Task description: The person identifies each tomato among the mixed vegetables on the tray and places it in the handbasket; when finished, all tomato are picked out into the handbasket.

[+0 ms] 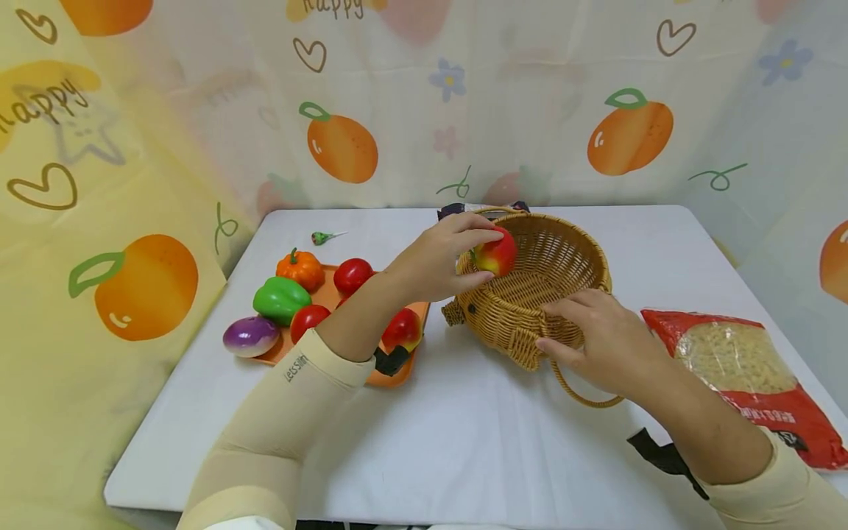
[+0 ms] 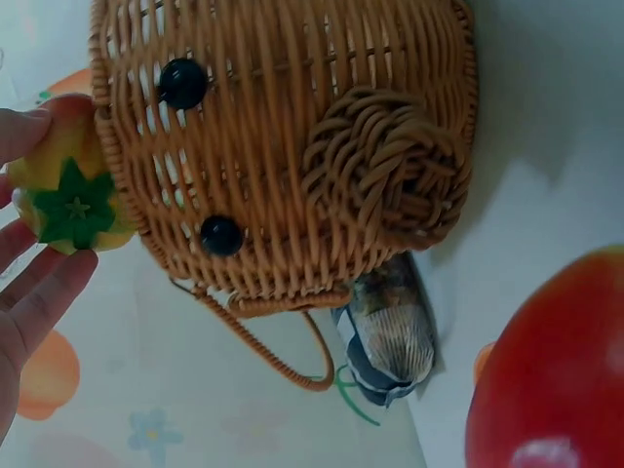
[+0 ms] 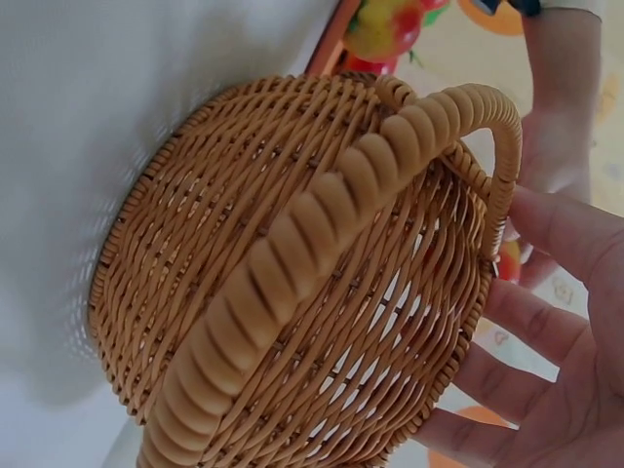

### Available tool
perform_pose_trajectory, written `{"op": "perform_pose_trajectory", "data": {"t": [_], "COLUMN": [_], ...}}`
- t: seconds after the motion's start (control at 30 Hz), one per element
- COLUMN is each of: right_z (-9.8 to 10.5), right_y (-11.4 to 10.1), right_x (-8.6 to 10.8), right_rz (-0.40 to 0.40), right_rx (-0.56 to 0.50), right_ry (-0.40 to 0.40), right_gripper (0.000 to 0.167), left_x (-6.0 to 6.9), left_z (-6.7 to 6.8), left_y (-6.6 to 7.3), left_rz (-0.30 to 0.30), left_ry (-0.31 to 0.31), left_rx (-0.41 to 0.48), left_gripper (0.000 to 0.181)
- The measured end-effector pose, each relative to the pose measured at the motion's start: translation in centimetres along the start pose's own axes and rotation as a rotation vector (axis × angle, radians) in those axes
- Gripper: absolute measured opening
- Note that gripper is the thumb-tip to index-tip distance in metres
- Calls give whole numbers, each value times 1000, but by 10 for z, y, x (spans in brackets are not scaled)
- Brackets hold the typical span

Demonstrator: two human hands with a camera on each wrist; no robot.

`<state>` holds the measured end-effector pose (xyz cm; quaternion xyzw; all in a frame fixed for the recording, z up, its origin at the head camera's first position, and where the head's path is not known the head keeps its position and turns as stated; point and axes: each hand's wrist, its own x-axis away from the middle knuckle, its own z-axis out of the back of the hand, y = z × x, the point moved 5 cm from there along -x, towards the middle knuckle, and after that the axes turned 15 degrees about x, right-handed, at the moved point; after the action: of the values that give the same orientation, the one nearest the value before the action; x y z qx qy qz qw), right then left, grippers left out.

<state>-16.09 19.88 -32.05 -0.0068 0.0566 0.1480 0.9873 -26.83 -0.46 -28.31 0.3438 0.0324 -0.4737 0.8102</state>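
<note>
My left hand holds a red-and-yellow toy fruit at the left rim of the pig-faced wicker basket. Seen from the left wrist, the fruit's green star-shaped calyx faces the camera, and thumb and fingers hold its sides. On the near right side, my right hand grips the basket's rim, fingers over the edge and thumb outside by the woven ear. The right wrist view has those fingers spread along the rim, beside the basket's handle. The basket stands tilted or upright; I cannot tell.
On the left, an orange tray bears several red fruits, partly behind my left arm. A purple eggplant, green pepper and orange pumpkin sit at its left. A red pasta bag lies right; another package is behind the basket.
</note>
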Motion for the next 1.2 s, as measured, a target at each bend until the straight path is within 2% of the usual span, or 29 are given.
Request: {"op": "perform_pose_trajectory", "data": {"t": [0.23, 0.43, 0.67, 0.87, 1.2], "right_z": [0, 0, 0, -1, -2], "right_y": [0, -1, -1, -1, 0], "right_x": [1, 1, 1, 1, 1], "right_rz": [5, 7, 12, 9, 2], "right_rx": [-5, -4, -3, -2, -3], "right_ry": [18, 22, 36, 26, 28], "right_gripper": [51, 51, 50, 50, 50], "left_x": [-7, -10, -10, -8, 2], "left_z": [-18, -25, -26, -26, -14], "left_y": [-5, -8, -10, -10, -5], "left_rz": [23, 49, 89, 96, 106], "left_ry": [-66, -117, -144, -161, -159], "left_rx": [7, 8, -11, -17, -34], "left_gripper": [49, 50, 53, 55, 55]}}
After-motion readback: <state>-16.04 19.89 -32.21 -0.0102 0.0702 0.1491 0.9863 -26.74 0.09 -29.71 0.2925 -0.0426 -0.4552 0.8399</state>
